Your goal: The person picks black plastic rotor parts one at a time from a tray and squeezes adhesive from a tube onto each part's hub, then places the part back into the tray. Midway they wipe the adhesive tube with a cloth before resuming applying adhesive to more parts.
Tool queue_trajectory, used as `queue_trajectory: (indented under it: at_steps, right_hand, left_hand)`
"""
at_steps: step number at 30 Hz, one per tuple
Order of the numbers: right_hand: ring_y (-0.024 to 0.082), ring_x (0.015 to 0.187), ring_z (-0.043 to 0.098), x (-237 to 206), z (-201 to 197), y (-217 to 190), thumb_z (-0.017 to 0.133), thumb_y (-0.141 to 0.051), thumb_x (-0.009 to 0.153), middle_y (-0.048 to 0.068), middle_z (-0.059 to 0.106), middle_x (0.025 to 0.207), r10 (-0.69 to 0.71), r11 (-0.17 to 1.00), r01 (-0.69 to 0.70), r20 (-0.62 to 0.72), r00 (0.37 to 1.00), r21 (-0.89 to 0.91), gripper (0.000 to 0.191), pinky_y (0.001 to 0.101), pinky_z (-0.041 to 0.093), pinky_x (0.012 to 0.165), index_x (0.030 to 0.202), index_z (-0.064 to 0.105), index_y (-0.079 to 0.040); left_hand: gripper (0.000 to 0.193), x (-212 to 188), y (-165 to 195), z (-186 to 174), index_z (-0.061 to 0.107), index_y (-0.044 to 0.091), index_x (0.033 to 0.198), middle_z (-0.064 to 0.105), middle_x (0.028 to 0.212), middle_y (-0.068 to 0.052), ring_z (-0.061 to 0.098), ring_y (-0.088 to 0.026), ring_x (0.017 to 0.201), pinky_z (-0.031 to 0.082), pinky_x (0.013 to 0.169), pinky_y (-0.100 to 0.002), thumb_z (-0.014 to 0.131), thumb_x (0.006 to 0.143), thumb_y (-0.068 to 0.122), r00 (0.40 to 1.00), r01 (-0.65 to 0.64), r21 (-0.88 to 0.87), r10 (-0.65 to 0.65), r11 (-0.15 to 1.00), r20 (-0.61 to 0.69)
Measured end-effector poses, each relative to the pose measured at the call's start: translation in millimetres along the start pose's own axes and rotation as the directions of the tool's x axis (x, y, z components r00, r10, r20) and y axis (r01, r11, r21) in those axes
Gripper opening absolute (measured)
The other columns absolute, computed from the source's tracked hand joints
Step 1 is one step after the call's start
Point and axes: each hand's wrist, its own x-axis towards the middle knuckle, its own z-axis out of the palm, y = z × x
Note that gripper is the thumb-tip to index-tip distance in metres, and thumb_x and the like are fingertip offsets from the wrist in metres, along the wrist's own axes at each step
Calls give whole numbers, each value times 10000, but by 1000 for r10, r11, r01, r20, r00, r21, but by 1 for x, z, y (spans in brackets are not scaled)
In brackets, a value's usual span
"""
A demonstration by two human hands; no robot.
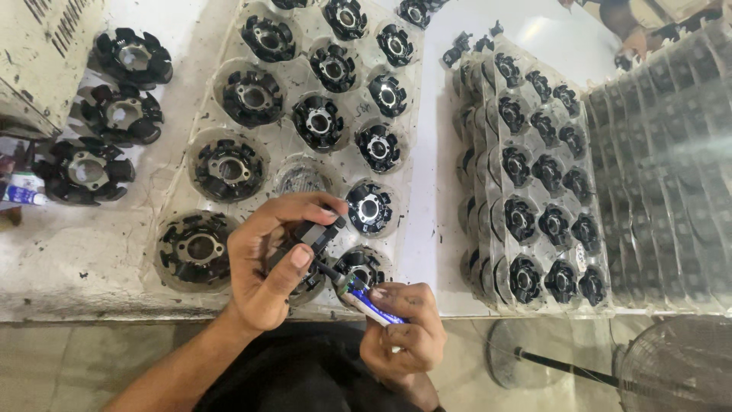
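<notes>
Head view, from the left edge of the counter (91, 252) to the right. At the left edge three loose black stator cores (85, 169) stand in a column, next to a cream machine housing (46, 46) at the far-left corner. A small tube (23, 194) lies by the lowest core.

Next comes a clear plastic tray (229, 99) with round pockets, most of them filled w/ black wound stators (229, 168). One pocket near the middle (303, 177) looks empty.

At the near edge of the counter, the left hand (267, 263) is closed around a small dark rectangular part (316, 233), thumb and fingers pinching it, over a stator in the tray's near row (309, 282). The right hand (404, 328) is just beside it, closed on a small blue-white glue tube (366, 301), whose nozzle points up-left and touches, or nearly touches, the part; I cannot tell which.

To do this well, I think the left hand should keep the part steady and level, and the right should squeeze gently, so only a small drop comes out. Keep the nozzle off the fingers; excess may run onto the windings below.

Further right, a stack of trays w/ smaller black parts (545, 175) stands near the right side, then stacked darker trays (671, 152) at the right edge. A fan (671, 366) stands on the floor below.
</notes>
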Motion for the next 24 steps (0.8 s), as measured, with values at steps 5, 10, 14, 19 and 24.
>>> queue_trajectory:
  at_steps: [5, 10, 14, 19, 24]
  right_hand:
    - [285, 749, 707, -2, -2, -2, 668, 218, 670, 176, 700, 884, 28, 1000, -28, 27, 999, -5, 440, 397, 644, 633, 789, 377, -89]
    - [278, 762, 701, 1, -3, -3, 705, 207, 686, 170, 703, 907, 9, 1000, -8, 46, 999, -19, 446, 419, 660, 682, 799, 379, -75]
    - [256, 742, 677, 4, -1, -4, 716, 203, 700, 181, 703, 914, -2, 1000, 2, 34, 999, -4, 448, 410, 667, 671, 786, 373, -72]
    - [270, 775, 688, 8, -4, -7, 728, 179, 723, 169, 703, 927, 6, 1000, -5, 73, 997, -21, 437, 422, 664, 703, 791, 373, -67]
    - [276, 780, 699, 6, -5, -7, 722, 182, 747, 176, 694, 932, 36, 999, -34, 66, 997, -33, 437, 396, 668, 681, 777, 369, -75]
  left_hand:
    - [344, 0, -1, 2, 598, -71, 1258, 657, 1282, -259, 644, -243, 1212, 489, 1117, -364, 573, 1062, 210, 999, 34, -67, -37, 997, -39]
    - [336, 0, -2, 1, 597, -61, 1250, 666, 1289, -255, 648, -240, 1199, 497, 1147, -387, 572, 1062, 215, 998, 38, -84, -43, 996, -53]
    - [326, 0, -3, 0, 596, -56, 1250, 667, 1267, -254, 647, -243, 1197, 502, 1142, -388, 574, 1061, 209, 998, 28, -95, -33, 995, -56]
    - [334, -2, -9, 4, 591, -49, 1231, 651, 1262, -270, 644, -292, 1206, 499, 1115, -415, 600, 1063, 240, 992, 6, -238, -36, 971, -121]
    - [422, -9, -14, 14, 542, 15, 1309, 603, 1316, -271, 617, -401, 1237, 507, 1063, -585, 585, 1015, 314, 931, 18, -637, -245, 771, -270]
